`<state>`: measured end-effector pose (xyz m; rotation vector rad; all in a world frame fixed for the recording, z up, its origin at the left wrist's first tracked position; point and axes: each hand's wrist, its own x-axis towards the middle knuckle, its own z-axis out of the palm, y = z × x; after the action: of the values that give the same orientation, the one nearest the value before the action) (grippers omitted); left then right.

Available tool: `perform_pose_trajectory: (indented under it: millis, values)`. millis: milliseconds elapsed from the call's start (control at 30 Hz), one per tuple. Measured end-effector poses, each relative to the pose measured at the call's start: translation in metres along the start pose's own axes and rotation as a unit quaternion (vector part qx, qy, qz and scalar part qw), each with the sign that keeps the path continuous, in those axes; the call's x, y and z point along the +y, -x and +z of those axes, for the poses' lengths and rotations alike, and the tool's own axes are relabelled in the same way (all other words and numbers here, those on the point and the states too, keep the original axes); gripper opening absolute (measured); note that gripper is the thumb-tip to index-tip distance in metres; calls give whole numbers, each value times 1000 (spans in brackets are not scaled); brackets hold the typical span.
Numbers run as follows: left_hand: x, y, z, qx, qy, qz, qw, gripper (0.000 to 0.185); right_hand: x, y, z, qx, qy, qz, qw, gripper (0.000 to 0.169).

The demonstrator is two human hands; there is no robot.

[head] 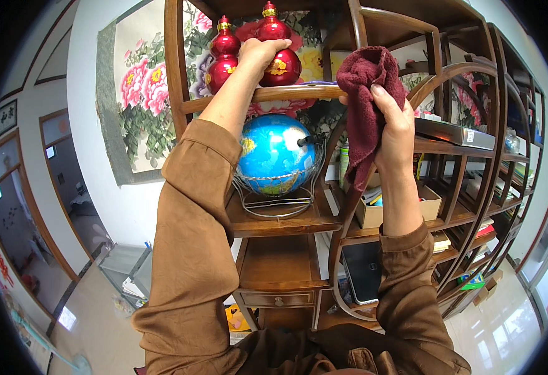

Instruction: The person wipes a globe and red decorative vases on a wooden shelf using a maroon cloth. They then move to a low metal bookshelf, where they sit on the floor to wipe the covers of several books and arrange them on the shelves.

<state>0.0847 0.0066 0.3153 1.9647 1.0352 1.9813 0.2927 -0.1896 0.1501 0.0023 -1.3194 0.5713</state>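
Note:
My left hand (261, 52) grips the narrow waist of a glossy red gourd ornament (281, 68) with gold trim on the upper shelf. Just left of it stands a second red gourd ornament (222, 70), partly behind my wrist. A bunched maroon cloth (368, 93) is in my right hand (393, 129), raised in front of the shelf's right upright; its lower end hangs down. Below the shelf board (297, 92), a blue globe (276, 152) rests in a silver wire basket (278, 187).
The wooden display shelf (283, 229) has curved dividers. To the right are a flat grey box (457, 133), an open cardboard box (431, 204) and a black laptop (363, 272). A peony painting (142, 93) hangs behind. A grey rack (126, 267) stands at lower left.

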Motion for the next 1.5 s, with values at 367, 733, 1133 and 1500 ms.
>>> perform_pose_trajectory:
  millis: [367,733,1133,1500]
  values:
    - [14,21,-3,39,-179,73,980,89,13,-1,-3,13,44,-1,999,28]
    - [40,75,-30,-60,-290,185,937,109,18,-7,-6,27,109,-62,992,23]
    - [16,76,-27,-26,-301,225,926,77,32,-133,-25,32,653,-385,651,50]
    - [-69,235,-42,164,-151,430,875,67,86,-27,-59,57,580,-312,750,38]
